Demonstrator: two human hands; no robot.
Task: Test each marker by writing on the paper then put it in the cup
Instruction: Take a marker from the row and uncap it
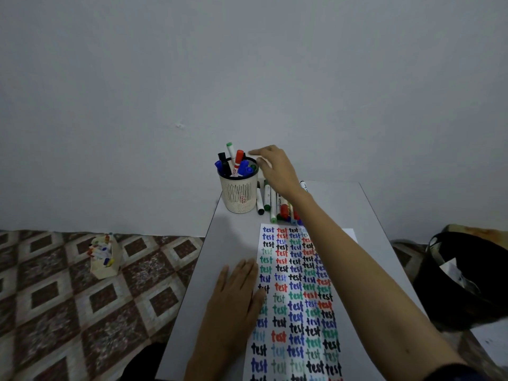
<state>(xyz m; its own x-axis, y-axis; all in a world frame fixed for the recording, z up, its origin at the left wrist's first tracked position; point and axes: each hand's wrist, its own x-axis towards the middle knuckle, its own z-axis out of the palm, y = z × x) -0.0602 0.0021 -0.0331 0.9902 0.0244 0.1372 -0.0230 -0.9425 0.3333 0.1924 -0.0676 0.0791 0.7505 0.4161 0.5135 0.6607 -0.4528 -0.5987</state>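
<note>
From the head camera, the cream slotted cup [239, 195] stands at the far left corner of the grey table [220, 243], holding blue, black, red and green markers [233, 165] upright or leaning. The right hand [276, 169] hovers just beside and above the cup's right rim, its fingers [258, 153] stretched loosely toward the cup with nothing visibly held. A row of loose markers [270, 203] lies on the table right of the cup, partly hidden under that forearm. The paper [295, 303], covered in coloured "test" words, lies nearer. The left hand [233, 298] rests flat beside its left edge, fingers straight, thumb on the sheet. A small box of markers [104, 257] sits on the patterned floor [55, 298]; a black bin [461, 276] stands to the right
</note>
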